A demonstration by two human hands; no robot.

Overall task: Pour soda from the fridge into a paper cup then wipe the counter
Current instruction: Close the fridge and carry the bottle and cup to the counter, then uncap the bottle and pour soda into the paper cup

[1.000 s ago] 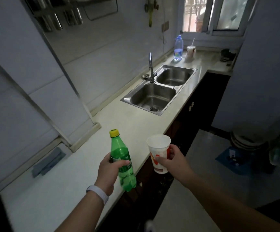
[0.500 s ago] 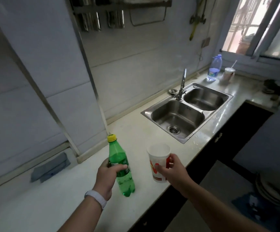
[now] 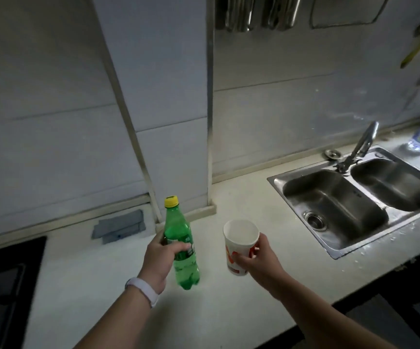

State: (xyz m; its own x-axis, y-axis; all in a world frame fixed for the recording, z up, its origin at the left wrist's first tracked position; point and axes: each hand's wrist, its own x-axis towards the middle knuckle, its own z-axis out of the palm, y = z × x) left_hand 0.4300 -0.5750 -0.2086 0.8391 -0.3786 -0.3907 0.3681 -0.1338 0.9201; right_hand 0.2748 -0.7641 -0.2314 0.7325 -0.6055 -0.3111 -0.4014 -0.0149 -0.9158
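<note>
A dim kitchen, with a pale table that runs along a tiled wall. Nearest to the camera, two bare forearms are seen at 6 o'clock. The left hand is wrapped around the middle of the green soda bottle, at its label, with the fingers curled over the front. The bottle is almost upright, leaning a little, and its yellow cap is on. Whether its base touches the table I cannot tell. At 3 o'clock of the bottle, near but apart, the right hand holds the paper cup by its side, thumb and fingers curled round it. The cup is upright and looks empty inside.

The bottle seems nearly full, so I judge it rather heavy and, coming from the fridge, maybe wet and slippery. The waist at the label is a good place to hold while the other hand turns the cap. The cup is light and soft: a hard squeeze would bend it, and it may tip during pouring, so it is better held low and gently.

Farther, at 10 o'clock of the bottle, a grey cloth lies by the wall, useful for the wiping. At 2 o'clock of the cup is the steel double sink with its faucet.
</note>
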